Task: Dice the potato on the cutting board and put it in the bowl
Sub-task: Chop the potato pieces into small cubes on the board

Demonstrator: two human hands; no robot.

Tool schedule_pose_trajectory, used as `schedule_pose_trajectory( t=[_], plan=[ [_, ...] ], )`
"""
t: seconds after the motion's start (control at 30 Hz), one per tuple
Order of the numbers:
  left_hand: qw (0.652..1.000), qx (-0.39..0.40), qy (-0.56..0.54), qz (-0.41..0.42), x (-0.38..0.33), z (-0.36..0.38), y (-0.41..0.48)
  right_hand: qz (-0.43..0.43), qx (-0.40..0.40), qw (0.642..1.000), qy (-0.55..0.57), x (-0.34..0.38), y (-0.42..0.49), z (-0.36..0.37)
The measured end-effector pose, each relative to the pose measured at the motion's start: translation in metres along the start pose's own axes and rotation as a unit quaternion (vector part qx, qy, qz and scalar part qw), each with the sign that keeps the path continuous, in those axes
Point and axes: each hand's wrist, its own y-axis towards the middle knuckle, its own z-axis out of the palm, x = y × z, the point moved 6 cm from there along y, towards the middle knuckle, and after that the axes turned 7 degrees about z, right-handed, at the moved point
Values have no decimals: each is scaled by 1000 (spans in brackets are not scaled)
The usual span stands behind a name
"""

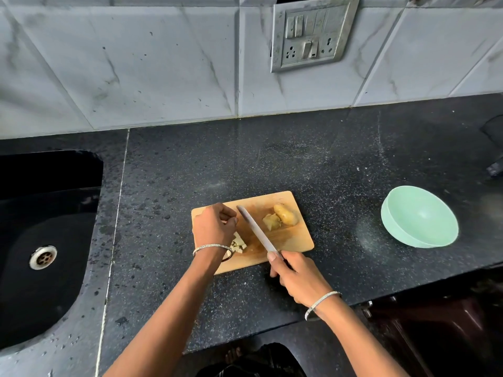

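A wooden cutting board [288, 238] lies on the black counter. At its far right sit two uncut potato pieces [284, 214], one with skin up, one cut face up. Pale diced potato [239, 242] lies at the board's left, partly hidden under my left hand [215, 227], whose fingers are curled over the pieces; what they hold is hidden. My right hand [296, 276] grips the handle of a long knife [257, 231], blade angled across the middle of the board between the dice and the uncut pieces. A mint green bowl [394, 227], holding nothing, stands to the right, apart from the board.
A black sink [43, 257] with a metal drain is sunk into the counter at the left. A switch and socket plate [310, 34] hangs on the tiled wall behind. A dark object [495, 148] sits at the far right edge. The counter's front edge runs just below my right wrist.
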Motion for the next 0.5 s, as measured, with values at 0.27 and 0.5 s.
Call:
schedule_pose_trajectory(
  t=[0.27, 0.5],
  plan=[
    [994, 36, 65, 81, -24, 10, -9, -5, -116, 992, -49, -7, 9, -28],
    [981, 89, 98, 144, -45, 50, -16, 33, -114, 990, -82, -32, 12, -24]
  ],
)
